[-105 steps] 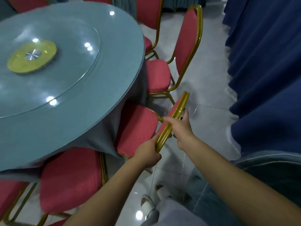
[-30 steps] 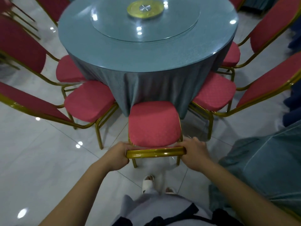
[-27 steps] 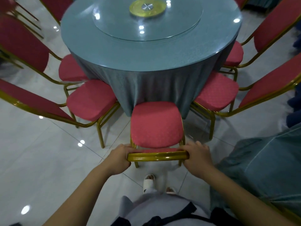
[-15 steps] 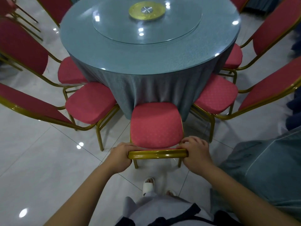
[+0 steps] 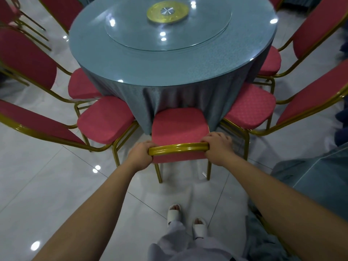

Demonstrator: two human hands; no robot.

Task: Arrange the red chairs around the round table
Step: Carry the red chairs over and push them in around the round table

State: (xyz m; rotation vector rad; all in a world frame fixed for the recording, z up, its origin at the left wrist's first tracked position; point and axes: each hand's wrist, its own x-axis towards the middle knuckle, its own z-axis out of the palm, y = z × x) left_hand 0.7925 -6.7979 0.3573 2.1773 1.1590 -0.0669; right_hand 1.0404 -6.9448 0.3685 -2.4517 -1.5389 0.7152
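Head view looks down on a red chair (image 5: 179,127) standing upright on gold legs, directly in front of the person at the near edge of the round table (image 5: 169,63). The chair faces the table. Its seat front meets the hanging blue-grey tablecloth (image 5: 178,97), its backrest is toward the person, and its front-to-back line runs straight away from the camera toward the table's middle. The gold top rail (image 5: 178,147) of the backrest lies crosswise, left to right. The left hand (image 5: 140,155) is curled round the rail's left end. The right hand (image 5: 218,147) is wrapped over its right end, fingers folded on the seat side. A left neighbour chair (image 5: 105,119) and a right neighbour chair (image 5: 250,106) flank it closely, seats angled in toward the table; contact cannot be told. White slippers (image 5: 174,213) stand on the tiled floor (image 5: 56,185) behind the chair.
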